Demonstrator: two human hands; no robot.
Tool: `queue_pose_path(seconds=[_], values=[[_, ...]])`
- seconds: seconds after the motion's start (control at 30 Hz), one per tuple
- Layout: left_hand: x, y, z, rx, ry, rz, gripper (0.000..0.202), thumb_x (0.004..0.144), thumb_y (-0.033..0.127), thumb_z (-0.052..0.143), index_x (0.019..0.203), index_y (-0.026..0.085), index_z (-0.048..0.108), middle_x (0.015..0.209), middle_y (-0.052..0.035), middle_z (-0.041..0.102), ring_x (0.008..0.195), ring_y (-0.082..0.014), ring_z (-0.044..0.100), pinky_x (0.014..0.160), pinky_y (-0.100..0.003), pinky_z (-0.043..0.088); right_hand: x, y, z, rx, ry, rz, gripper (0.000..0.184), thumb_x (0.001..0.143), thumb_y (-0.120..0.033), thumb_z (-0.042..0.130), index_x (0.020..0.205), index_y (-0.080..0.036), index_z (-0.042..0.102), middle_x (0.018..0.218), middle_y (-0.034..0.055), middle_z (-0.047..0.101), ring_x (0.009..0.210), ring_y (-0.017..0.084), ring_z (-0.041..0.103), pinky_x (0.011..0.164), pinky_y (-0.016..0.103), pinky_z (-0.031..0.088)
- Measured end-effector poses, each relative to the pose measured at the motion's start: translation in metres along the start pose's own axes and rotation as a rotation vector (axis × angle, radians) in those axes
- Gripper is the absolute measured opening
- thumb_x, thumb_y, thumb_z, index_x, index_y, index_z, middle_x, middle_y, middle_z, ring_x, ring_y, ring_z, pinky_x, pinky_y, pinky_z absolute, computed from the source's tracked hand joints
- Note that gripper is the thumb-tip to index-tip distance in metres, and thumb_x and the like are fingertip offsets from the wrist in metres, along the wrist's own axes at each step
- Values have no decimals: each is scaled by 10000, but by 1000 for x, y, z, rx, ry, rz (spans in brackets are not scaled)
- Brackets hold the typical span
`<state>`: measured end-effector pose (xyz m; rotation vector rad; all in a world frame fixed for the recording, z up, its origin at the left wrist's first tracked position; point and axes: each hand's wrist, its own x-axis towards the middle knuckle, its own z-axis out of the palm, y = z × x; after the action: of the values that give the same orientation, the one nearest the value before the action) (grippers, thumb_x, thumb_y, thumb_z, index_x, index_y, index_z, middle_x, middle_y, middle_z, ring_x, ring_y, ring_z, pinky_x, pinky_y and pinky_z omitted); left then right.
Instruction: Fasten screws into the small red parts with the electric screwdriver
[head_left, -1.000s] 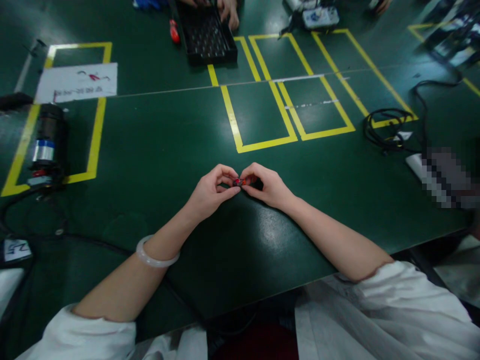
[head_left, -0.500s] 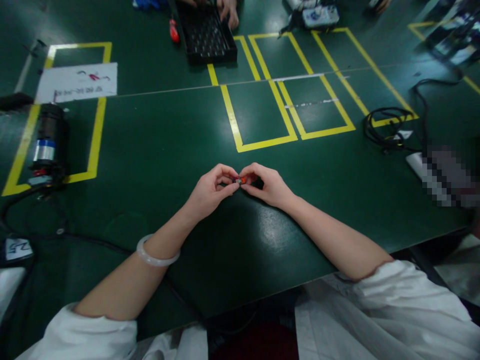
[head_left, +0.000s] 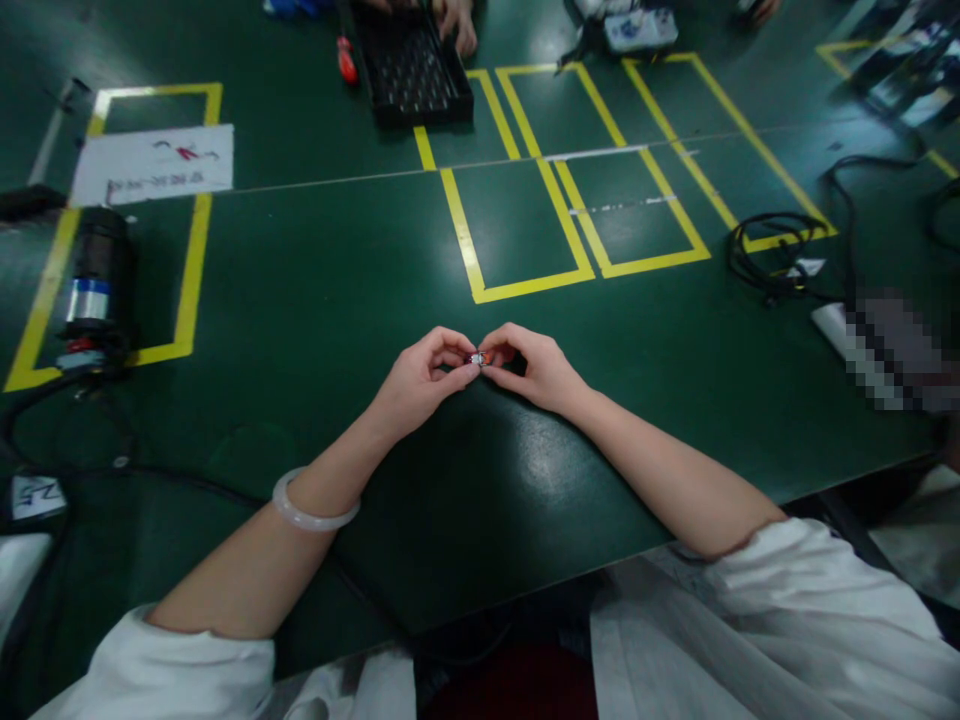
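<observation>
Between my fingertips is a small part (head_left: 478, 358) in orange-red and silvery metal, too small for its kind to be made out. My left hand (head_left: 427, 378) pinches its left end with thumb and forefinger. From the other side, my right hand (head_left: 534, 370) pinches the orange end. Both hands are close together just above the green tabletop (head_left: 360, 290), and the fingers cover most of the part. A pale bangle (head_left: 315, 508) circles my left wrist.
A black tray (head_left: 420, 80) stands at the far side with another person's hand (head_left: 456, 25) at it, beside a red-handled tool (head_left: 346, 62). At left lie a black cylindrical device (head_left: 97, 275) and a printed sheet (head_left: 157, 163). A coiled black cable (head_left: 776, 258) lies right.
Both hands hold nearly the same place and grip. The small part appears slightly turned, with more of its bright metal showing.
</observation>
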<state>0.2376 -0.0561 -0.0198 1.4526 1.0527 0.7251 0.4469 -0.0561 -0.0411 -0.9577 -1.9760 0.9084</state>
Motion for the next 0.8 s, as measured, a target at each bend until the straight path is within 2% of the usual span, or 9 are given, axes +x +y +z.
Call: queue_pose_path(seconds=[0.3,0.6,0.8], values=[[1,2,2,23,21,-6,233,815,324,717,919,147,606,809,-25,633,734,-147,613,674,-266,537,-3,-1,2,-116,-54,-50,105,905,-199,629,1010,-209,617,928,28,628,807,155,618,751,287,493],[2,1,1,-6,27,-11,273,889,414,643,901,142,618,826,-47,637,772,-164,627,661,-264,548,-3,-1,2,-87,-57,-24,109,904,-202,646,1012,-206,626,929,23,632,808,148,621,751,275,493],[3,-2,0,-27,11,13,278,903,411,635,923,134,624,846,-46,628,795,-163,619,670,-262,552,-2,-1,1,-64,-43,-40,91,909,-193,640,999,-191,629,921,24,639,787,140,614,739,270,489]])
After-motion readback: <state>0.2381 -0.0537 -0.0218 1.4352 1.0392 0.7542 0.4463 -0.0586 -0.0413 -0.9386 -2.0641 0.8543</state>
